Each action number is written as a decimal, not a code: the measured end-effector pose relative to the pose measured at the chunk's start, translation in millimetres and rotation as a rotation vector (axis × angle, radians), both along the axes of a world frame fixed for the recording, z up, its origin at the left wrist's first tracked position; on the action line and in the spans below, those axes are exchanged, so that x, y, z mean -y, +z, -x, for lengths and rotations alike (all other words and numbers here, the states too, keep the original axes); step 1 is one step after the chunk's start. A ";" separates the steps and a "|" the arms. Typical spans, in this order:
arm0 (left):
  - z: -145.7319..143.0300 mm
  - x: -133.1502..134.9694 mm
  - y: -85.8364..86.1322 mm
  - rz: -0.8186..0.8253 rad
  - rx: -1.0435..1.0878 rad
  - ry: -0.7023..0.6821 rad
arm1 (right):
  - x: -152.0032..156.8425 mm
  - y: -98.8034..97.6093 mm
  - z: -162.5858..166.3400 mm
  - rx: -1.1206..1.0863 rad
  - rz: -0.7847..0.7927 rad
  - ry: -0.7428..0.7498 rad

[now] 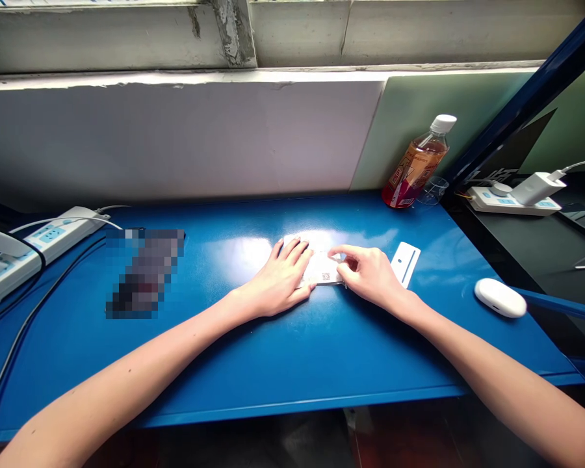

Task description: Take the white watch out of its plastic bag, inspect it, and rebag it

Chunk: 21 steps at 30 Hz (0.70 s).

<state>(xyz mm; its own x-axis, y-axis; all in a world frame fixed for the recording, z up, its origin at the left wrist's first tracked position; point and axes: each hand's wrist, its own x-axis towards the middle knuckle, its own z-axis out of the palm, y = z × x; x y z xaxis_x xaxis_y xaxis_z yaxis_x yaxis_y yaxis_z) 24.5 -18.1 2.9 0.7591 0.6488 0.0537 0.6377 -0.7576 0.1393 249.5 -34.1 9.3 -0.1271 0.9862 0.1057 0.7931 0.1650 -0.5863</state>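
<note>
A small flat white packet (322, 269) with a printed square code lies on the blue table, its surface partly glossy. My left hand (283, 278) rests flat across its left part, fingers stretched out and thumb along the near side. At the packet's right end, my right hand (366, 272) is closed, thumb and forefinger pinched at the edge. Just behind that hand, a white card (405, 263) with a dark slot and a small blue mark lies partly covered.
The blue table (273, 364) ends at a wall behind. A drink bottle (416, 166) and a clear cup (433, 190) stand at back right. A white oval case (500, 298) sits right. Left are a blurred-out phone-like object (149, 270), a power strip (53, 237) and a black cable (23, 335).
</note>
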 end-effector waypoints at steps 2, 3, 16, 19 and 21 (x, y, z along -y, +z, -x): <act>0.0 0.2 0.0 0.003 -0.003 -0.001 | -1.9 -2.8 -1.9 -0.014 0.002 -0.007; 0.1 0.3 -0.3 0.002 0.002 -0.001 | -2.4 -4.1 -2.6 -0.012 -0.003 0.001; 5.4 0.3 -3.4 0.070 0.167 0.060 | -18.4 -3.5 -33.1 0.170 -0.319 0.379; 5.9 0.5 -4.0 0.073 0.173 0.062 | -21.4 -0.9 -37.6 0.168 -0.289 0.479; 5.4 0.3 -4.4 0.064 0.165 0.061 | -20.5 1.4 -37.3 0.166 -0.277 0.491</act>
